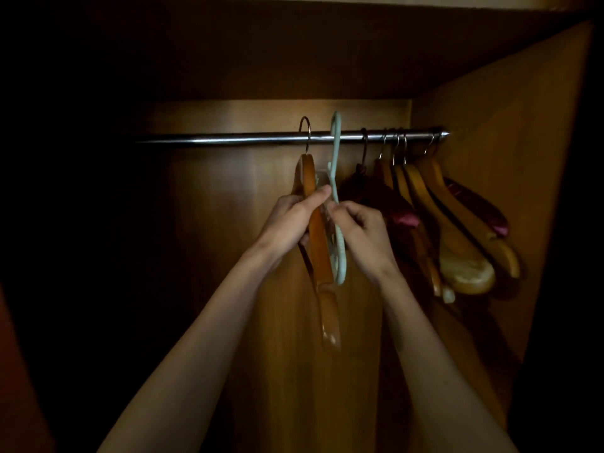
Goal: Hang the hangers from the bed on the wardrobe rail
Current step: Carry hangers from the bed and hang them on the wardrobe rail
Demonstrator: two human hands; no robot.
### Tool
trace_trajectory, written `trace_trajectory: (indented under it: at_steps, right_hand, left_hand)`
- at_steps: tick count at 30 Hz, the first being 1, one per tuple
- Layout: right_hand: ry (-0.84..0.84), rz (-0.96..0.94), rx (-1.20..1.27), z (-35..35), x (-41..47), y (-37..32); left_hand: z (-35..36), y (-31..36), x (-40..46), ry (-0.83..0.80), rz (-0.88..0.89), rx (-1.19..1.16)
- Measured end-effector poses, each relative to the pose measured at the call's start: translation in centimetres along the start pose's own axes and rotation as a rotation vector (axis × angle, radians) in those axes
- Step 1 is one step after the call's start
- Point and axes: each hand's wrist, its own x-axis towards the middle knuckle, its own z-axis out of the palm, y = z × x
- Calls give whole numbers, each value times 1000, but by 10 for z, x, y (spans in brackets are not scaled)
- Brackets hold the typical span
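Up inside a dim wooden wardrobe point(490, 125), both hands are raised just below the rail point(228, 138). The left hand point(287, 223) has its fingers curled round a wooden hanger point(318, 250), thumb pressed along its front; that hanger's metal hook rises above the rail, and whether it rests on it cannot be told. The right hand point(362, 230) pinches a pale green plastic hanger point(336, 158) just beside the wooden one, its hook standing in front of the rail and reaching above it. So two hangers are in hand. Further right along the rail, a bunch of hung hangers point(457, 223) crowds against the side wall: about five metal hooks show, with wooden ones and at least two padded maroon ones below, though the dark makes the exact count unsure.
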Motion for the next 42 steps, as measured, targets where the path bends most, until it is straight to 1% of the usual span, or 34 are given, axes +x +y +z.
trace_trajectory:
  at_steps: [3, 8, 15, 21, 27, 34, 37, 40, 42]
  right_hand:
    - [10, -35, -24, -1, 17, 4]
    - [2, -8, -72, -5, 36, 17]
    - [21, 5, -158, -11, 51, 33]
    - [32, 68, -163, -18, 63, 34]
    - [-30, 175, -200, -33, 64, 43]
    - [-6, 287, -248, -42, 57, 48]
    - [17, 308, -244, -40, 53, 45]
    - [87, 324, -157, -35, 39, 43]
    - [144, 279, -79, -34, 27, 44]
  left_hand:
    - [-2, 2, 19, -30, 26, -2]
    - [1, -5, 43, -90, 38, 26]
    - [16, -16, 67, -112, 23, 69]
    - [22, -13, 84, -144, 33, 80]
    - [36, -17, 91, -196, -14, 88]
    - [53, -34, 96, -183, -17, 48]
    - [53, -39, 98, -174, -20, 47]
    - [54, -43, 92, -133, -13, 30]
    - [55, -50, 84, -81, 10, 15]
